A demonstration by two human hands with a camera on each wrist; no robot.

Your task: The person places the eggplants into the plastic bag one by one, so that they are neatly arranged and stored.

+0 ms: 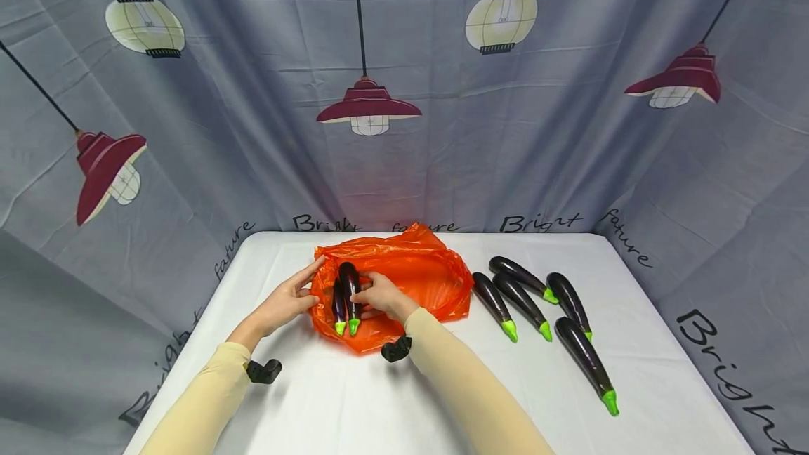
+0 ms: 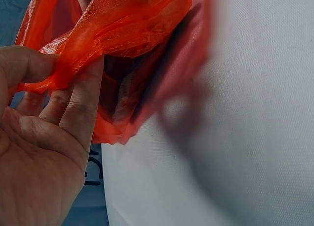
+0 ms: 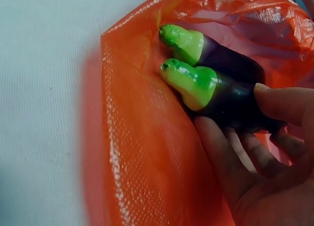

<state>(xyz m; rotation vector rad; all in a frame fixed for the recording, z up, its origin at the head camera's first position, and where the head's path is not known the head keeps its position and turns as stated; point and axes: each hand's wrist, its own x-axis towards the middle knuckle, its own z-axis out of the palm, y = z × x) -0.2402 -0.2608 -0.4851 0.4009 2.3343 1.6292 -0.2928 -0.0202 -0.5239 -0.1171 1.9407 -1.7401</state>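
Note:
An orange-red plastic bag (image 1: 411, 272) lies on the white table with its mouth spread. My left hand (image 1: 284, 306) pinches the bag's left edge; the left wrist view shows thumb and fingers on the folded plastic (image 2: 81, 51). Inside the bag, my right hand (image 1: 387, 298) grips a dark purple eggplant (image 1: 350, 288) with a green stem end. Against its left side lies a second eggplant (image 1: 338, 304), also in the bag. In the right wrist view, thumb and fingers close around the nearer eggplant (image 3: 233, 103), both green ends pointing toward the bag's seam.
Right of the bag, several more eggplants (image 1: 517, 304) lie loosely grouped on the white table (image 1: 657, 385). One eggplant (image 1: 584, 360) is closest to the front. A grey curtain (image 1: 436, 174) with printed lamps hangs behind the table and at its sides.

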